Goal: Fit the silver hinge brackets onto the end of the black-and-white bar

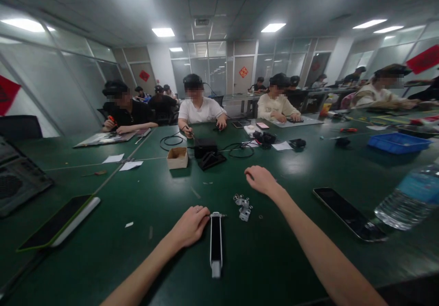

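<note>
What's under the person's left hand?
Green tabletop shows around the left hand, whose fingertips are at the far end of the white-framed device. Anything directly beneath the palm is covered.

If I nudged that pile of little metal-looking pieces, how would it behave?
The blocks look metallic, so probably stiff and rather heavy for their size. The rings look thin and separate, so they might scatter easily.

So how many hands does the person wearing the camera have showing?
2: the left hand by the far end of the slim white-edged device, and the right hand beyond the small metal parts, to their right.
</note>
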Tool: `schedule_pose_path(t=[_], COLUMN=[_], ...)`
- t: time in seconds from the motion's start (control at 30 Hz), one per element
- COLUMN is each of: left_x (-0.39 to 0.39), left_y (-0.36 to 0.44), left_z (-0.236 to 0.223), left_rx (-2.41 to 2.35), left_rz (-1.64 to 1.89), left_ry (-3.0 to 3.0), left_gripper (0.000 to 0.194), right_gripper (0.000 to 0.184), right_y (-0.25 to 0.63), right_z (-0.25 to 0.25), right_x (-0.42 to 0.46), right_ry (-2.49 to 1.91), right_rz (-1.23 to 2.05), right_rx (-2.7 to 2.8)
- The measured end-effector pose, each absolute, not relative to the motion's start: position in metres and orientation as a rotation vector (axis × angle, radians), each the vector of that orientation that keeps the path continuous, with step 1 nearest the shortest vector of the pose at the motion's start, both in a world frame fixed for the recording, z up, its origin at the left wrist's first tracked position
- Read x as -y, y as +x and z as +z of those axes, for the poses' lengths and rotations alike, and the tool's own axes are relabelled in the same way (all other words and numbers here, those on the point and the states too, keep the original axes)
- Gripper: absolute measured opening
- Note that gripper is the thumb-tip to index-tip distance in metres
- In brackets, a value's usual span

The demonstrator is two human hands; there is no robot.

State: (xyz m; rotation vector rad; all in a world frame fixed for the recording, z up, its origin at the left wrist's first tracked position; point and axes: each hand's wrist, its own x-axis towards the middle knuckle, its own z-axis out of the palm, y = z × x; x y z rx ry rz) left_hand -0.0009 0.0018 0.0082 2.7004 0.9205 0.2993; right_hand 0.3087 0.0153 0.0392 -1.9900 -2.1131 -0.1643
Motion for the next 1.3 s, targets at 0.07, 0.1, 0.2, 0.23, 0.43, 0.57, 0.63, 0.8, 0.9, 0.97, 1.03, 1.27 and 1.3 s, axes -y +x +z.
schedule_pose_path(t=[0.07, 0.1, 0.2, 0.23, 0.43, 0.57, 0.63, 0.8, 0.9, 0.97, 1.03, 1.27, 1.3], left_x=[-0.004, -0.005, -0.008, -0.008, -0.007, -0.006, -0.006, -0.006, -0.006, -0.005, -0.004, -0.002, -0.001], left_y=[0.0, 0.0, 0.001, 0.001, 0.003, 0.005, 0.005, 0.005, 0.005, 0.005, 0.005, 0.006, 0.006], left_z=[0.007, 0.006, 0.005, 0.004, 0.006, 0.007, 0.006, 0.003, 0.003, 0.004, 0.006, 0.009, 0.01], left_rx=[-0.93, -0.931, -0.916, -0.911, -0.931, -0.945, -0.944, -0.953, -0.955, -0.957, -0.976, -1.023, -1.023], left_rz=[0.299, 0.301, 0.31, 0.311, 0.294, 0.285, 0.288, 0.294, 0.287, 0.281, 0.262, 0.259, 0.263], left_ry=[2.691, 2.688, 2.682, 2.683, 2.699, 2.71, 2.726, 2.763, 2.778, 2.781, 2.776, 2.743, 2.739], left_gripper=[0.022, 0.022, 0.02, 0.02, 0.02, 0.02, 0.02, 0.02, 0.019, 0.019, 0.019, 0.021, 0.021], right_gripper=[0.024, 0.024, 0.027, 0.027, 0.024, 0.021, 0.02, 0.016, 0.015, 0.018, 0.021, 0.018, 0.017], right_y=[0.3, 0.295, 0.283, 0.281, 0.283, 0.281, 0.279, 0.275, 0.279, 0.284, 0.29, 0.29, 0.289], right_z=[0.031, 0.029, 0.029, 0.031, 0.036, 0.033, 0.032, 0.03, 0.025, 0.021, 0.017, 0.013, 0.013], right_x=[-0.006, -0.002, 0.009, 0.01, 0.01, 0.01, 0.01, 0.008, 0.006, 0.004, 0.002, 0.0, 0.001], right_ry=[-1.909, -1.892, -1.909, -1.914, -1.936, -1.968, -1.998, -2.112, -2.095, -2.021, -1.934, -1.961, -1.979], right_rz=[-0.093, -0.053, 0.014, 0.02, 0.106, 0.16, 0.204, 0.42, 0.558, 0.563, 0.535, 0.566, 0.572], right_rx=[2.27, 2.318, 2.331, 2.323, 2.358, 2.377, 2.349, 2.164, 2.097, 2.099, 2.128, 2.122, 2.113])
